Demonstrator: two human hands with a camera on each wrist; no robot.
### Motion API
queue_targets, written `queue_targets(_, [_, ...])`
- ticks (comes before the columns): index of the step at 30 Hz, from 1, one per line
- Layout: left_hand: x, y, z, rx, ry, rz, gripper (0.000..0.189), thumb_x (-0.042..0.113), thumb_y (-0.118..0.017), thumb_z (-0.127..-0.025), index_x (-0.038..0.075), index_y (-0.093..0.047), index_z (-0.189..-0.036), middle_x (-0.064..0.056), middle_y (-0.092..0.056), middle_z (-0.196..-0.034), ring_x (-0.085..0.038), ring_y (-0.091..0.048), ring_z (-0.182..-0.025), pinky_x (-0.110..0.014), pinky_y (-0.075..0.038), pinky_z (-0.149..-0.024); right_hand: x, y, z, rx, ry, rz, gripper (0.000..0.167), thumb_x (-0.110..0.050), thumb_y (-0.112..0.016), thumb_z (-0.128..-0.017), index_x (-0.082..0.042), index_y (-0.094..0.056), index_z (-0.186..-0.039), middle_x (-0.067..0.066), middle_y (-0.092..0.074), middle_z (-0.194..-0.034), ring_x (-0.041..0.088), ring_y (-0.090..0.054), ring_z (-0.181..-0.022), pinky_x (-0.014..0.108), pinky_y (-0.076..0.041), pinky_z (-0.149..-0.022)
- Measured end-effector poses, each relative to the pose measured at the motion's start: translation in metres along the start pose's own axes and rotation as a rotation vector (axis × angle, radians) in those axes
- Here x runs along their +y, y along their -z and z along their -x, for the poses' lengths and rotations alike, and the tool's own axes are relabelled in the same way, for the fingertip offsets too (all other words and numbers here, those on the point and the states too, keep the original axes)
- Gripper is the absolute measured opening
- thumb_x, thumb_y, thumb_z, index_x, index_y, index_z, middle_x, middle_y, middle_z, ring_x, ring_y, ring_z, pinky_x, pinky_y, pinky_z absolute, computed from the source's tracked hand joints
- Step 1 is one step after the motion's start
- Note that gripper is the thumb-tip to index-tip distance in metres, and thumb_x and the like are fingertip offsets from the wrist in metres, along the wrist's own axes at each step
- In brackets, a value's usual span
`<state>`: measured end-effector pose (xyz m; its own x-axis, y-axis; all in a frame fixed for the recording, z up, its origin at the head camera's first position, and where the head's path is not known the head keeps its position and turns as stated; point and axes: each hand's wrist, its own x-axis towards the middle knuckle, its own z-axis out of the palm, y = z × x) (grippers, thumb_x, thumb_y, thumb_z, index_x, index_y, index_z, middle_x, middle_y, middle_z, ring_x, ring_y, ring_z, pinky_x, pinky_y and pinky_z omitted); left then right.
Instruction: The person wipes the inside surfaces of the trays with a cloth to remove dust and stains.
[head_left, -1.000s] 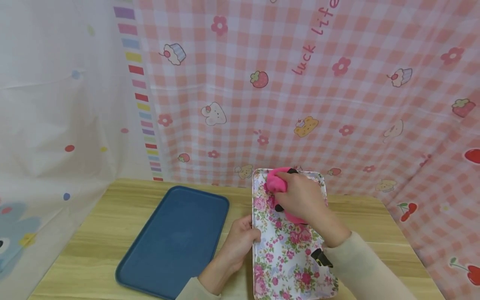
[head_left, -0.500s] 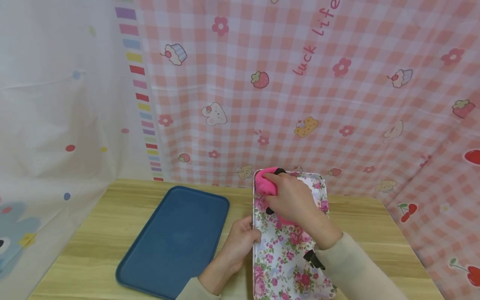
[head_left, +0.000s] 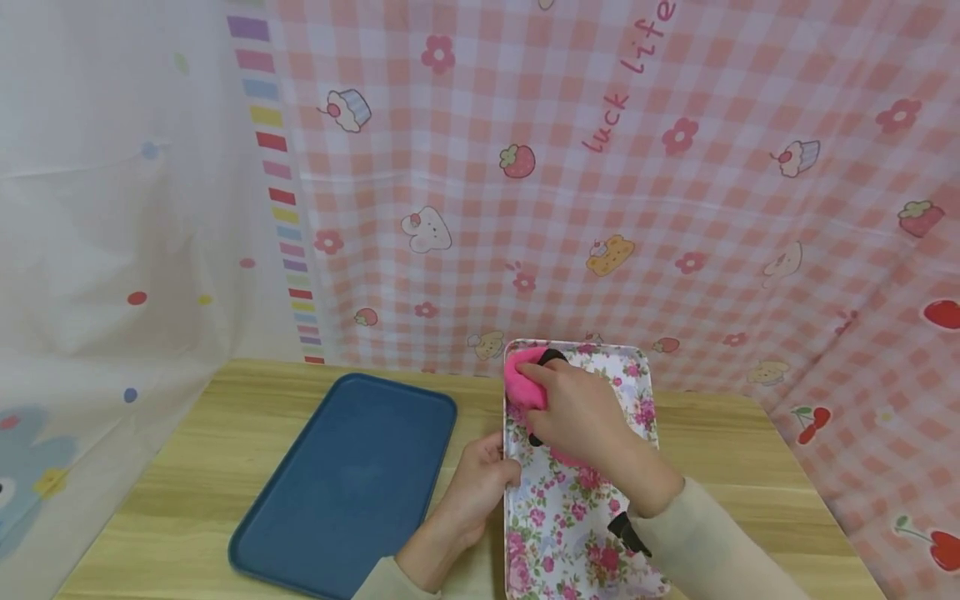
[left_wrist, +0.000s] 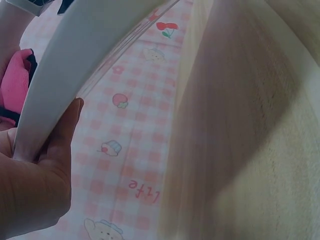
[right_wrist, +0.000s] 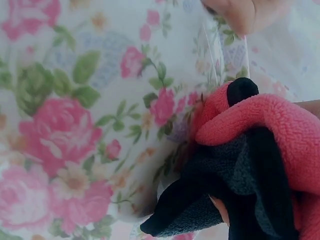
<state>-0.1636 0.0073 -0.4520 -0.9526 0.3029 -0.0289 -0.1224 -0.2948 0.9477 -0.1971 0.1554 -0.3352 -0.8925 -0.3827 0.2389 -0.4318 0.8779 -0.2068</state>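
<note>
A white tray printed with pink roses is held up off the wooden table. My left hand grips its left rim, with the thumb on the patterned face; the left wrist view shows fingers behind the plain pale underside. Bunched in my right hand is a fluffy pink and black cloth, which lies against the tray's upper left corner area. The right wrist view shows the folds of this cloth touching the flowered surface near the rim. Most right fingers are hidden by the cloth.
A dark blue tray lies flat on the wooden table, left of my left hand. Behind the table hangs a pink checked curtain, with a white sheet at the left.
My right hand has wiped the cloth left across the upper tray to its left rim, then slightly down. My left hand keeps its grip in the same place.
</note>
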Motion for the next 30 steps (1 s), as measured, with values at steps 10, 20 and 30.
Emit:
queue_targets(10, [0.001, 0.002, 0.000, 0.005, -0.010, 0.004, 0.052, -0.007, -0.050, -0.074, -0.007, -0.067, -0.123, -0.017, -0.076, -0.104, -0.020, -0.073, -0.088, -0.029, -0.057, -0.077, 0.003, -0.003, 0.017, 0.001, 0.000, 0.018, 0.057, -0.014, -0.079, -0.078, -0.010, -0.071, -0.135, 0.012, -0.070, -0.104, 0.018, -0.052, -0.067, 0.033, -0.044, -0.056])
queue_targets(20, [0.001, 0.003, 0.000, 0.007, -0.010, -0.004, 0.057, -0.007, -0.050, -0.073, -0.009, -0.065, -0.128, -0.016, -0.076, -0.109, -0.020, -0.072, -0.093, -0.029, -0.055, -0.083, 0.024, -0.004, 0.029, 0.021, -0.021, -0.001, 0.053, -0.019, -0.080, -0.082, -0.010, -0.072, -0.133, 0.013, -0.071, -0.108, 0.017, -0.053, -0.065, 0.032, -0.043, -0.054])
queue_targets(30, [0.003, 0.003, -0.001, 0.025, -0.008, -0.012, 0.057, -0.007, -0.051, -0.073, -0.008, -0.065, -0.128, -0.015, -0.075, -0.110, -0.020, -0.071, -0.095, -0.030, -0.053, -0.084, 0.054, 0.005, 0.038, 0.024, -0.055, -0.024, 0.054, -0.012, -0.076, -0.081, -0.005, -0.070, -0.134, 0.016, -0.071, -0.105, 0.015, -0.049, -0.063, 0.032, -0.041, -0.052])
